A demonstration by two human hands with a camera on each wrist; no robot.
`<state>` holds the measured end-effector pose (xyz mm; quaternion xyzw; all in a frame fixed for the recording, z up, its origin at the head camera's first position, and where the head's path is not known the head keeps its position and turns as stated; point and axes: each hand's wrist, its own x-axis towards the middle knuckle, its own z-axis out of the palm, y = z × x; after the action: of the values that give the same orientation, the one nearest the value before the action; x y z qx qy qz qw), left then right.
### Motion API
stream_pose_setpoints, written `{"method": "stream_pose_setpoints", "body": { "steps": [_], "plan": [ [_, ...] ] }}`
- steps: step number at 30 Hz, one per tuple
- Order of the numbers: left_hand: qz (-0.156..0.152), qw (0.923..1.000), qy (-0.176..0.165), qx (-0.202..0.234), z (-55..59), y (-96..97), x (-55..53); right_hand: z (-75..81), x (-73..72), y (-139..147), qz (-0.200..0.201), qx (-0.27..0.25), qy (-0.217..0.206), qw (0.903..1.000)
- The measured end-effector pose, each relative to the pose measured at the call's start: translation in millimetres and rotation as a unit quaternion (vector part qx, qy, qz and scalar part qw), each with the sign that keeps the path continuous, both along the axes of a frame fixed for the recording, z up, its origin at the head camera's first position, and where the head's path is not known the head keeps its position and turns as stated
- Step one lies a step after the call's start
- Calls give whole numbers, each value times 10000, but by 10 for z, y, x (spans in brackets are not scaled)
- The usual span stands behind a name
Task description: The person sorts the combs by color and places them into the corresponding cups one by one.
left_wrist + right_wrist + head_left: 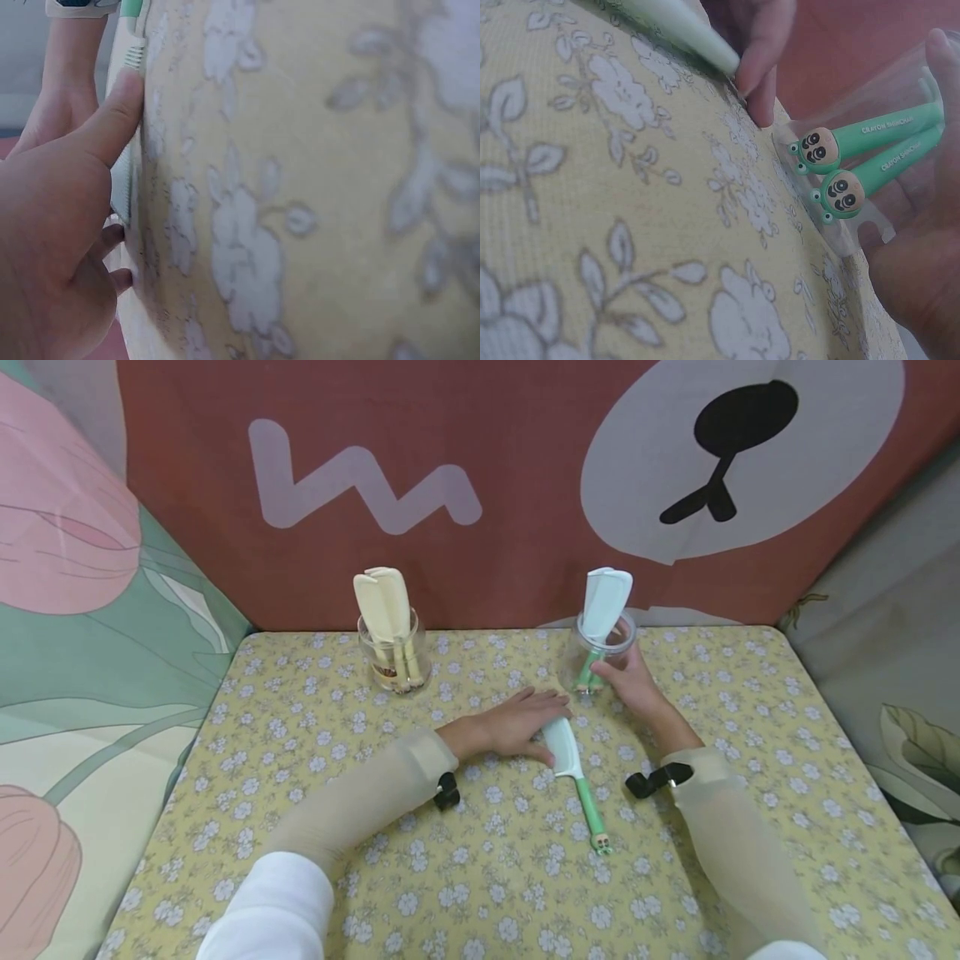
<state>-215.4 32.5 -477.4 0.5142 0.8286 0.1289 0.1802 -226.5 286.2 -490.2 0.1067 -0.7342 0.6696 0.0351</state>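
A pale blue comb (562, 748) with a green handle lies on the flowered cloth, handle toward the person. My left hand (517, 724) pinches its head, thumb along the toothed edge and fingers at the far end. In the left wrist view the thumb (118, 112) overlaps the teeth, with fingertips low beside the comb. My right hand (639, 681) grips a clear jar (572, 662) from its right side. Two more pale blue combs (606, 602) stand in that jar, green handles down. Cartoon faces decorate their handle ends (840, 195).
A second clear jar (422, 653) at the back left holds several cream combs (384, 602), handles down. The table (450, 893) has a yellow flowered cloth. Behind it hangs a reddish-brown printed curtain (517, 543), with printed cloth at both sides.
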Motion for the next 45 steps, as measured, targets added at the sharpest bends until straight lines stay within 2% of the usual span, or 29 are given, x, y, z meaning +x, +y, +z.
{"method": "stream_pose_setpoints", "body": {
  "steps": [5, 10, 17, 19, 21, 26, 31, 34, 39, 45],
  "plan": [
    [224, 9995, 0, 227, 19, 41, -11, -7, 2, -4, 31, -59, 15, 10000],
    [456, 9964, -362, 618, 55, 46, -38, -5, 14, -14, 45, -183, 46, 9998],
    [311, 9959, -558, 644, 135, 9, -86, 5, 24, -14, 17, -119, -1, 9999],
    [299, 9945, -721, 700, 150, -7, -101, 4, 23, -14, 18, -143, 2, 9999],
    [327, 9908, -1021, 822, 170, -25, -113, 5, 21, -16, 32, -189, 28, 9998],
    [364, 9756, -1717, 1319, 199, -65, -132, 9, 24, -20, 46, -200, 53, 9998],
    [459, 9581, -2156, 1831, 219, -110, -122, 14, 25, -20, 70, -187, 25, 9998],
    [642, 9448, -2383, 2154, 243, -144, -111, 14, 19, -20, 82, -205, 26, 9998],
    [843, 9174, -2736, 2764, 308, -177, -101, 13, 17, -19, 69, -211, 42, 9997],
    [945, 8933, -2975, 3234, 412, -182, -69, -13, 16, -1, 136, -285, 33, 9995]
  ]
}}
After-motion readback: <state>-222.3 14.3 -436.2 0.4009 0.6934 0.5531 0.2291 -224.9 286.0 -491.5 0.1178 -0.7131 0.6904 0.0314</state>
